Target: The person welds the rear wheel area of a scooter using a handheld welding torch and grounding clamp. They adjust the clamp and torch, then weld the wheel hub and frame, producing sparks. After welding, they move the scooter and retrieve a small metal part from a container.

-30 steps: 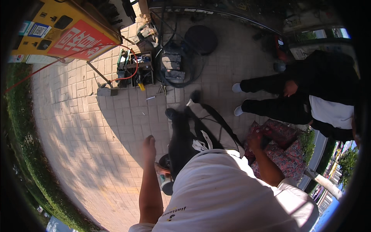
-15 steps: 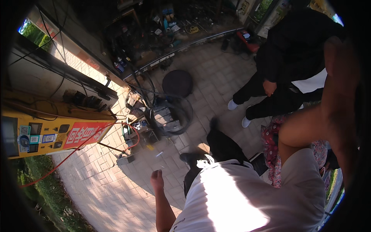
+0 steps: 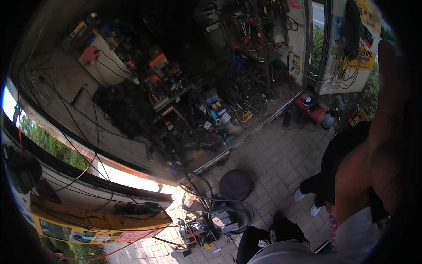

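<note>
My right arm is bent and raised along the right edge. My right hand (image 3: pixel 387 101) is close to the lens, large, dark and blurred, and whether it holds anything cannot be made out. My left hand is outside the picture. Below me show my pale shirt (image 3: pixel 281 253) and dark trousers (image 3: pixel 252 240). On the paving ahead stands a round dark stool (image 3: pixel 235 185). Nearer, a cluster of boxes, tools and black hoses (image 3: pixel 224 220) lies on the ground, apart from my hand.
A person in dark clothes (image 3: pixel 340 152) is at the right, partly behind my arm. A yellow machine (image 3: pixel 99 226) with cables stands at the left. Beyond a metal sill (image 3: pixel 250 138), tools and parts crowd a dark workshop. A red machine (image 3: pixel 310 109) sits by the doorway.
The view has tilted up, showing more of the workshop. My left hand, visible before at the lower middle, has left the picture. My right arm remains raised.
</note>
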